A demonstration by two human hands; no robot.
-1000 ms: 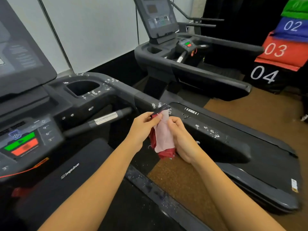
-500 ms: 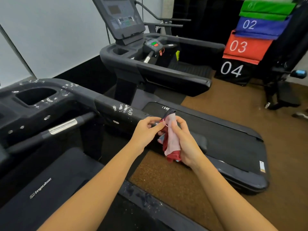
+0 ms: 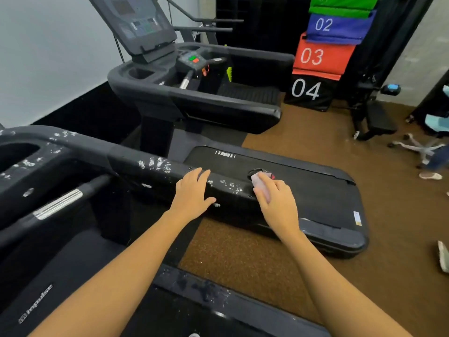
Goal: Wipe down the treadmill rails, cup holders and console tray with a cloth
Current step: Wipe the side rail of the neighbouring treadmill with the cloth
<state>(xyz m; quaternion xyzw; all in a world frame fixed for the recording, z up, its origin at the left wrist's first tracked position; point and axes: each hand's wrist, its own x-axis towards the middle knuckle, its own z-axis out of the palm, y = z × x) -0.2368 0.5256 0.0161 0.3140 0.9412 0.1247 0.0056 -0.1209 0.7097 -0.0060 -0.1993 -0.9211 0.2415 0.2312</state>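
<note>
At 7 o'clock, closest in, lies the dark belt (image 3: 73, 271) of the near treadmill, with a white logo (image 3: 36, 304) on it. Its side strip (image 3: 201, 290), flecked with white, runs along the bottom towards 5 o'clock. Both bare forearms reach up from the lower edge.

Just left of the middle, the left hand (image 3: 192, 193) rests on the rail (image 3: 126, 164). Its fingers are nearly straight and laid over the top, the thumb is spread along the near face, and it holds nothing. Just right of the middle, the right hand (image 3: 277, 201) presses the cloth (image 3: 262, 184) onto the end of the same rail. Its fingers lie extended over the cloth rather than wrapped round it. The cloth is pale pink with a red bit showing at its far edge, and most of it is hidden under the hand. White smudges dot the rail between the two hands and to the left of the left hand.

At 9 o'clock are a speckled cup holder (image 3: 17, 152) and, below it, a grip bar (image 3: 60, 203) with a metal band.

Brown floor (image 3: 243, 261) shows under the arms. Beyond the rail, at 3 o'clock, lies the belt of a second treadmill (image 3: 303, 190), and its console (image 3: 136, 23) stands at 11 o'clock. At 1 o'clock is a stack of coloured blocks (image 3: 315, 57) numbered 02, 03 and 04. At the right edge are a chair base (image 3: 422, 147) and someone's shoe (image 3: 430, 175).
</note>
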